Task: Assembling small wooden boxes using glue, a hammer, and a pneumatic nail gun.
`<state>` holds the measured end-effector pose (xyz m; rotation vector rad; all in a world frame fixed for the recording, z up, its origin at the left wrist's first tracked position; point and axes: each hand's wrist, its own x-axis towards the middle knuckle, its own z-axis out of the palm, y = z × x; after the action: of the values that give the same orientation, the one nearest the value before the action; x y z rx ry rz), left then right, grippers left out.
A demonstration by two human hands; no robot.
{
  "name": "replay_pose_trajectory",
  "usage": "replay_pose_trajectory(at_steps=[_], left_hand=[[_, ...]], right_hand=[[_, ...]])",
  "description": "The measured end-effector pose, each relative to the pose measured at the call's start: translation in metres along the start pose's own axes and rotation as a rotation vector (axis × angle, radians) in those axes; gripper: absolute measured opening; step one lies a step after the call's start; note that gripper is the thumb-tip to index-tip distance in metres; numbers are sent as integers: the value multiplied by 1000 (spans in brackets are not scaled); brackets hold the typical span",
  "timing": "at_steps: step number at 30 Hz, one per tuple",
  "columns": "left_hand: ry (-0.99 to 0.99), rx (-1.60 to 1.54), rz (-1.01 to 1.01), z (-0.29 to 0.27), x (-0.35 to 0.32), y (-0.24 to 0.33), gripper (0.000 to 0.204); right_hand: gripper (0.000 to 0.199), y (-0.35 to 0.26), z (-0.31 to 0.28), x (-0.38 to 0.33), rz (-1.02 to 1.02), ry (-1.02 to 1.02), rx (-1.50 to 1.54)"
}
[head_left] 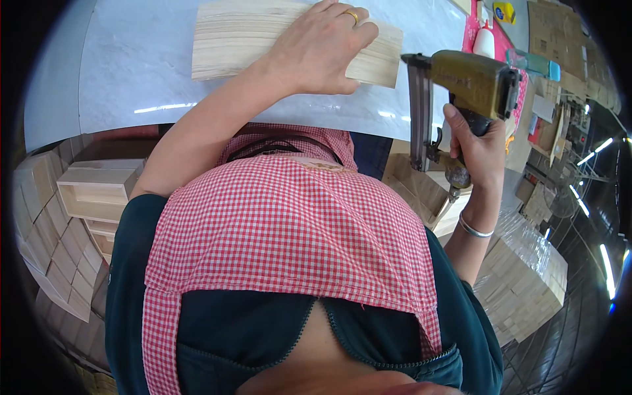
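Observation:
A pale wooden piece [230,43] with straight grain lies on the light grey worktable [141,66], in front of me. My left hand [322,49] grips it toward its right part, thumb at the near edge and fingers over the top; some fingertips are hidden. To the right, my right hand [480,148] is wrapped round the handle of an olive-and-black nail gun [467,76]. The gun is held up off the table, its long magazine beside the right end of the wood. A gap shows between the gun and the wood.
Open wooden boxes [99,191] and stacked wooden blocks [56,240] stand at the left. A film-wrapped wooden stack [526,276] is at lower right. Beyond the gun are a white bottle [484,43], a yellow packet [504,12] and cardboard [556,36].

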<state>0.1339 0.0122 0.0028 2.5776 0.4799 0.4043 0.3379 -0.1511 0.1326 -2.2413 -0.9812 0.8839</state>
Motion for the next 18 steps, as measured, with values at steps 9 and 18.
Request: replay_pose_trajectory(at_steps=[9, 18], left_hand=[[30, 0, 6, 4, -1, 0, 61], [38, 21, 8, 1, -2, -1, 63]], right_hand=[[21, -13, -2, 32, -46, 18, -130], [24, -15, -2, 38, -24, -27, -140]])
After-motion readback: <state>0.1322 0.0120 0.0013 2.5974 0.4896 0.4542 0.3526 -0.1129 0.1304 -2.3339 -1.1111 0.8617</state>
